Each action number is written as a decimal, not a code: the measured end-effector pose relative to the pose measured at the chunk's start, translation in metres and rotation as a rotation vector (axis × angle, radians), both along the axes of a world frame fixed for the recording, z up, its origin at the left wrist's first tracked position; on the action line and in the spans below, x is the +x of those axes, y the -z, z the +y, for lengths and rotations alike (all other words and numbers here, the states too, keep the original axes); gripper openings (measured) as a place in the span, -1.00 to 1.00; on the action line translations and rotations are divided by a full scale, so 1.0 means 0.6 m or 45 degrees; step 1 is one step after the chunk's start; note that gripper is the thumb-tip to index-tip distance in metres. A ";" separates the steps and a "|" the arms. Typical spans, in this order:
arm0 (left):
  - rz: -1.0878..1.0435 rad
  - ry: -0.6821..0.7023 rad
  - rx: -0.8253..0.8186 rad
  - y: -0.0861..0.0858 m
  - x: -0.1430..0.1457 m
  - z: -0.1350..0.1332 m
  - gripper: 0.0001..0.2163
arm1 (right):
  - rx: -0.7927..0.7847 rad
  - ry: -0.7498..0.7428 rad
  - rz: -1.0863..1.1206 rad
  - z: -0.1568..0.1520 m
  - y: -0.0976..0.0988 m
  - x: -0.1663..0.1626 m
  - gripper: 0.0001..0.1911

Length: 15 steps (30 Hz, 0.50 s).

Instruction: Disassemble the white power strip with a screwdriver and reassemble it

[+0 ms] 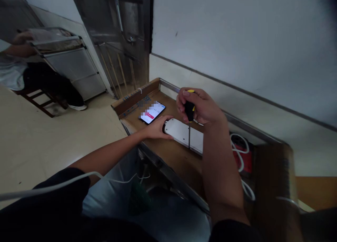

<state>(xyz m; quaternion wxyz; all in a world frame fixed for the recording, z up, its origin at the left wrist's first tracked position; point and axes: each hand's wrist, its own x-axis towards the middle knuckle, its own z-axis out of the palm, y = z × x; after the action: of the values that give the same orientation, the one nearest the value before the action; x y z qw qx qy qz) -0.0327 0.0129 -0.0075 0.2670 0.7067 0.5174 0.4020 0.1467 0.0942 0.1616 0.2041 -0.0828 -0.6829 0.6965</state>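
Note:
A long white power strip, rounded at one end and with dark screw holes on its upper face, lies on the brown cardboard tabletop. My left hand grips its rounded end between thumb and fingers. Closed round a black and yellow screwdriver, my right hand is above the strip. The screwdriver's shaft points straight down and its tip ends at the strip's near edge; I cannot tell whether it touches. My right forearm hides the far end of the strip. Beyond my left hand lies a phone with a lit screen.
A white cable loops beside a red object on the right. Raised cardboard edges border the table, with a wall behind. Another white cable crosses my left arm. Another person sits by a rack at left.

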 end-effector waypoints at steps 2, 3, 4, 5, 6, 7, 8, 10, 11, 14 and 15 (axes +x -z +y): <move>0.013 -0.003 0.012 0.002 -0.001 -0.001 -0.13 | -0.016 0.010 0.004 0.002 0.004 -0.003 -0.42; 0.020 -0.003 0.020 0.003 -0.001 -0.001 -0.13 | -0.022 0.013 0.005 0.002 0.006 -0.004 -0.41; 0.025 -0.004 0.027 0.003 -0.002 -0.001 -0.13 | -0.027 0.014 0.004 0.002 0.008 -0.006 -0.40; 0.027 -0.005 0.031 0.004 -0.002 -0.002 -0.14 | -0.031 0.013 0.003 0.002 0.010 -0.008 -0.40; 0.030 -0.004 0.032 0.004 -0.002 -0.001 -0.14 | -0.035 0.011 0.001 0.002 0.011 -0.010 -0.39; 0.032 -0.002 0.029 0.004 -0.002 -0.001 -0.15 | -0.038 0.008 0.001 0.002 0.013 -0.012 -0.38; 0.034 0.003 0.023 0.004 -0.002 0.000 -0.16 | -0.039 0.004 0.000 0.001 0.014 -0.014 -0.37; 0.035 0.010 0.017 0.006 -0.003 0.001 -0.14 | -0.040 -0.007 -0.003 0.000 0.015 -0.018 -0.35; 0.035 0.011 0.020 0.007 -0.003 0.002 -0.11 | -0.040 -0.012 -0.004 -0.001 0.016 -0.020 -0.34; 0.031 0.016 0.045 0.012 -0.005 0.005 -0.04 | -0.050 -0.021 -0.014 -0.003 0.016 -0.022 -0.33; 0.030 0.021 0.053 0.014 -0.005 0.005 -0.04 | -0.056 -0.020 -0.018 -0.004 0.016 -0.021 -0.33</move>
<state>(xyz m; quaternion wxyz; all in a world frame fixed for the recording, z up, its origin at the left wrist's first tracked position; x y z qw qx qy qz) -0.0359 0.0162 -0.0157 0.2492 0.7211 0.5063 0.4020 0.1338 0.0921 0.1520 0.1919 -0.0869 -0.6696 0.7122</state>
